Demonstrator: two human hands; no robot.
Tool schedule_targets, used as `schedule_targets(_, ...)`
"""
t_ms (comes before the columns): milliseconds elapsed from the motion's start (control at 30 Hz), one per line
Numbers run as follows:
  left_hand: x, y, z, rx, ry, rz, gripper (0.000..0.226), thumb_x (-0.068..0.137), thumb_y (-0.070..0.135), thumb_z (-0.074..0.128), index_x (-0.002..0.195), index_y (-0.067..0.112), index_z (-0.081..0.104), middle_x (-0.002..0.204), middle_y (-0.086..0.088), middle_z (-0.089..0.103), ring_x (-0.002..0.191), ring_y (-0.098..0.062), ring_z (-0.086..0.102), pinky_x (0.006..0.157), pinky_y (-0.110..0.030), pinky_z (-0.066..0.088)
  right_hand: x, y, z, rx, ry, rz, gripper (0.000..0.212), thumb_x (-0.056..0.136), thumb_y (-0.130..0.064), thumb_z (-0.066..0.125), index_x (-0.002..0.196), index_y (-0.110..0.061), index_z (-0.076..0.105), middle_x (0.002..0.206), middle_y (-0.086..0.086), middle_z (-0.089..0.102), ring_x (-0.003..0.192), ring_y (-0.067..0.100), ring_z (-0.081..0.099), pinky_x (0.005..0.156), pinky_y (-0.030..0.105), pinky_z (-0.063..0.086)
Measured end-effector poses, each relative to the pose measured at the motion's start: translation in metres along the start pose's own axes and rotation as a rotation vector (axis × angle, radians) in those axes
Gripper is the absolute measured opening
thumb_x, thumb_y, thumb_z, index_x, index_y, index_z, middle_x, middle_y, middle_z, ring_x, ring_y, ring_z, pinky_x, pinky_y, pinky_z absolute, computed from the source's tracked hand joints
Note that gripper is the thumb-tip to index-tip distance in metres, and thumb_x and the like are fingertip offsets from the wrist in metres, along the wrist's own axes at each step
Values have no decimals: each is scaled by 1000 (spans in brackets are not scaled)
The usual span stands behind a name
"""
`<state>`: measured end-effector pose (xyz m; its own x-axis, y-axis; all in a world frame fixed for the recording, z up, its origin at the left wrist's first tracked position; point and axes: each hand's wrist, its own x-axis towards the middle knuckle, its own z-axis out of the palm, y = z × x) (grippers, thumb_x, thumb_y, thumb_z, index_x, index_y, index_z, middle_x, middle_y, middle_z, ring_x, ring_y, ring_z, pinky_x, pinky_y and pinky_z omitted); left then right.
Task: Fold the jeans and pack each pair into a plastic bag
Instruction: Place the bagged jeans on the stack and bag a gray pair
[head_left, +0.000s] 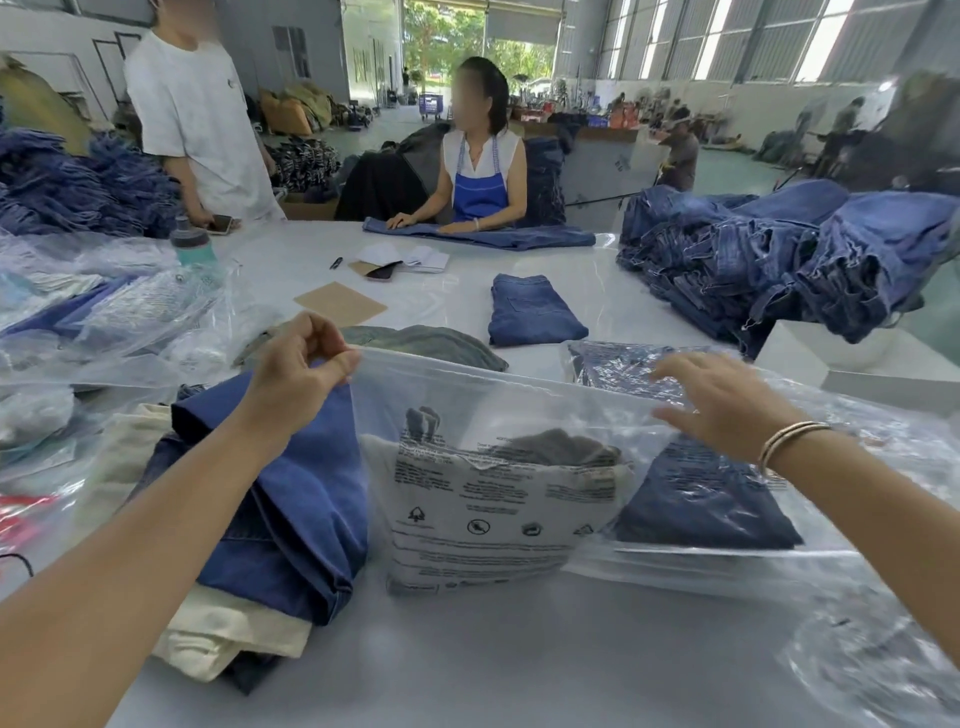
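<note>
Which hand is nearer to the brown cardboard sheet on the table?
Left. The left hand pinches the plastic bag just below the cardboard sheet; the right hand is far to its right.

I'm looking into a large factory hall with grey walls (322, 47) and a pale green floor (737, 161). Tall windows (727, 36) along the right wall let in bright daylight. At the far end an open doorway (444, 47) shows green trees (441, 26). A wide white table (545, 649) fills the foreground.
</note>
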<state>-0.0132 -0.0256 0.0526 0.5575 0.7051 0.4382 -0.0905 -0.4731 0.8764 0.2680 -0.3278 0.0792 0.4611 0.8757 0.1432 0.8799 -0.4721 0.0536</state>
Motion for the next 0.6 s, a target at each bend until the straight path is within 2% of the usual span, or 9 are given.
schedule_targets(67,2,-2,4,-47,-13,-14,27,86,-2,65,80,22,52,73,4,56,65,-2,55,63,-15,53,8,-31,11,66,-133,-6,113,62,-84,46,150,-24,8,156,-5,21,139,17,27,116,56,13)
schedule_targets(133,3,-4,5,-74,-2,-28,27,86,-1,65,81,23,54,73,9,58,68,0,56,67,-15,53,15,-66,34,22,-224,-82,129,49,-93,44,145,-36,-22,159,-4,9,143,19,18,110,63,-1)
schedule_targets(167,2,-5,5,-92,4,-40,27,86,-1,65,82,24,54,74,10,59,71,-1,57,70,-17,53,19,-79,46,-4,-269,-88,129,51,-90,52,142,-40,-25,157,0,19,142,22,25,108,66,-2)
schedule_targets(233,-6,-7,2,-161,-33,-91,23,85,6,68,91,25,56,80,11,63,82,-7,59,76,-19,52,27,-94,68,15,-346,-42,120,62,-72,64,144,-39,-16,135,3,53,125,28,49,110,66,9)
schedule_targets(300,-19,-14,-3,-178,-210,-172,45,77,28,78,115,30,52,104,14,63,100,-7,59,82,-18,51,30,-98,80,111,-388,-13,86,72,-55,66,139,-31,17,114,4,63,108,31,58,102,52,36)
schedule_targets(367,-33,-25,-5,-57,-511,-275,92,64,45,84,137,46,28,135,29,39,118,12,45,90,-13,47,28,-100,85,159,-408,-86,44,78,-45,66,108,-24,41,105,8,63,100,32,59,81,37,46)
schedule_targets(467,-55,-40,18,187,-865,-288,116,68,28,86,141,50,-1,139,49,-6,128,21,21,99,1,28,23,-108,86,154,-464,-214,28,83,-38,64,93,-18,48,105,11,64,99,31,59,70,31,41)
schedule_targets(533,-65,-47,38,309,-968,-270,106,71,23,84,139,47,7,146,29,16,132,5,31,94,3,27,21,-115,86,110,-460,-270,23,86,-35,61,96,-15,57,106,11,65,100,30,59,73,32,43)
schedule_targets(600,-63,-35,47,364,-1015,-216,76,77,23,79,127,51,28,127,24,45,121,-2,47,94,-1,33,23,-117,81,78,-430,-268,16,88,-29,56,77,-19,50,101,11,65,93,29,59,66,29,36)
